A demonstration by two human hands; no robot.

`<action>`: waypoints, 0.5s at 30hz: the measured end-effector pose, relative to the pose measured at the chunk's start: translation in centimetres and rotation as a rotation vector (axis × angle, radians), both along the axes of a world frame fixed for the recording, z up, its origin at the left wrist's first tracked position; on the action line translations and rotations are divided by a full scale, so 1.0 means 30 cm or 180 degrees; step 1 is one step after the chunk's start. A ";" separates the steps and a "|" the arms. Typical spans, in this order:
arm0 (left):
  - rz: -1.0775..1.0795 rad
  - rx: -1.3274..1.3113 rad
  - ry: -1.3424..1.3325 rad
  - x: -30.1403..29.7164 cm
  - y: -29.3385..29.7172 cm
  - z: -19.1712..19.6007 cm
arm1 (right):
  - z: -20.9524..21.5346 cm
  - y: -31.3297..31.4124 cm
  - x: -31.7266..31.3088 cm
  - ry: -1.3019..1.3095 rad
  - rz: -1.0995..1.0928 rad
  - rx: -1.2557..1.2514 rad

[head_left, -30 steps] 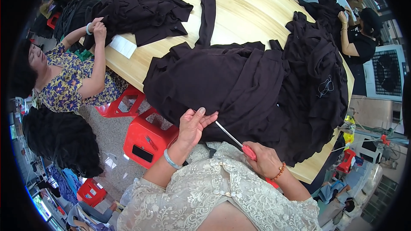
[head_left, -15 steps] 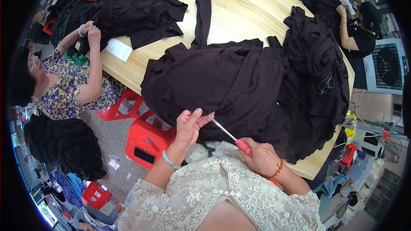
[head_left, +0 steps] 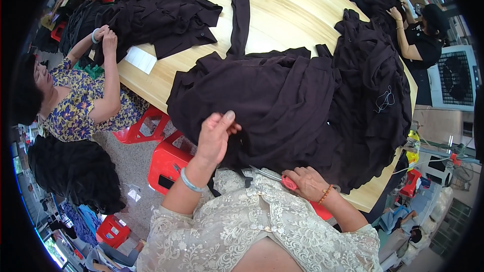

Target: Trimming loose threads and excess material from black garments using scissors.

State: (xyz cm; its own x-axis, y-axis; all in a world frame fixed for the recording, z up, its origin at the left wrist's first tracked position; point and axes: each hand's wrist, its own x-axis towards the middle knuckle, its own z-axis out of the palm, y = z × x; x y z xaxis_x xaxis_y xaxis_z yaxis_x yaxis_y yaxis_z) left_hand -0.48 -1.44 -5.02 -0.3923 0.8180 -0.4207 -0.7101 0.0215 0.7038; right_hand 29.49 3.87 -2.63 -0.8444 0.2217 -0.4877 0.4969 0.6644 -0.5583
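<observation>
The left hand (head_left: 216,136) is raised at the near edge of the black garment (head_left: 272,106), fingers (head_left: 225,121) drawn together and pinching a bit of the dark cloth at that edge. A pale bangle (head_left: 190,181) rings the wrist below it. Over on the other side, the right hand (head_left: 306,184) is curled tight around the red handles of a pair of scissors (head_left: 276,177), the thin metal blades pointing left toward the left hand, low against the hem of the garment; whether the blades are parted I cannot tell. A beaded bracelet (head_left: 325,194) sits on that wrist.

The garment lies spread and rumpled on the wooden tabletop (head_left: 282,15), its near edge hanging over toward the person's lace top. Just to its right rises a larger heap of black clothing (head_left: 373,85), touching it. A long black strip (head_left: 240,15) runs away from the garment across the wood.

Further out, at the left, a person in a flowered top (head_left: 75,111) handles another black pile (head_left: 161,17), a white paper slip (head_left: 140,60) near it. Red plastic stools (head_left: 164,163) stand below the tabletop's edge. At the far right, another person in black (head_left: 421,40) works on dark cloth.
</observation>
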 end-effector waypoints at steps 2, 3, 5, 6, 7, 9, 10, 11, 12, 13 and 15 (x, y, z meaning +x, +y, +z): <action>0.0046 0.0126 0.0232 -0.046 0.067 0.052 | -0.026 -0.032 0.007 0.0044 0.0068 0.0497; 0.0129 0.0208 0.0278 -0.063 0.100 0.080 | -0.032 -0.041 -0.001 0.0037 0.0064 0.0500; 0.0118 0.0438 0.0300 -0.093 0.144 0.129 | -0.038 -0.049 -0.038 0.0078 0.0096 0.0969; 0.0001 0.0497 0.0278 -0.102 0.166 0.141 | -0.040 -0.049 -0.064 0.0321 0.0031 0.1082; -0.0106 0.0553 0.0266 -0.108 0.176 0.150 | -0.033 -0.046 -0.098 0.0406 0.0022 0.1167; -0.0472 0.0219 0.0475 -0.101 0.171 0.129 | -0.021 -0.040 -0.159 0.0466 0.0025 0.1103; -0.0543 -0.0101 0.0551 -0.088 0.159 0.113 | -0.039 -0.039 -0.179 0.0614 0.0106 0.1126; -0.0595 -0.0155 0.0805 -0.087 0.133 0.048 | -0.055 -0.037 -0.198 0.0764 0.0185 0.1155; -0.0944 -0.0101 0.1071 -0.097 0.094 0.008 | -0.054 -0.030 -0.213 0.0520 0.0305 0.0994; -0.0961 -0.0042 0.1017 -0.081 0.077 0.017 | -0.050 -0.021 -0.215 0.0524 0.0299 0.1016; -0.0963 -0.0105 0.1016 -0.067 0.029 0.010 | -0.040 -0.010 -0.205 0.0972 0.0066 0.0840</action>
